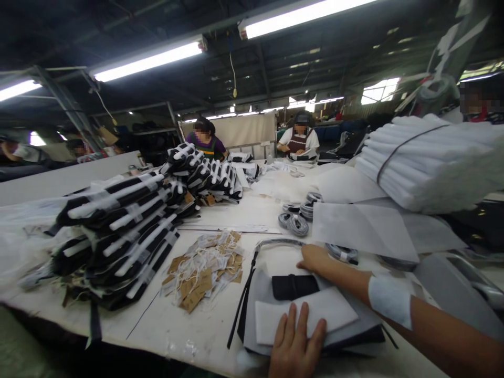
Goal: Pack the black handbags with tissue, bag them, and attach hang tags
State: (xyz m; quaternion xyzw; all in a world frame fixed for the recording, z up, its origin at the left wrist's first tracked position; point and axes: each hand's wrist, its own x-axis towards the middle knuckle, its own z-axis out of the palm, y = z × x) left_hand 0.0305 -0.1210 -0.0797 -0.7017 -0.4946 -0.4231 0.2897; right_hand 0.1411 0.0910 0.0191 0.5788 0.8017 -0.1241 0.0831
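Left hand (297,342) lies spread on the white pad (333,310), over the bag (258,287) on the table (155,328); right hand (315,258) is by the strap (281,242), grip unclear. Positioning seems underway, needing steady pressure.

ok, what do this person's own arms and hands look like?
Left grip and right grip: bare human hands, no gloves visible. Right forearm: sleeveless, with a pale bluish-white band or patch, no clear markings. Left forearm out of frame.
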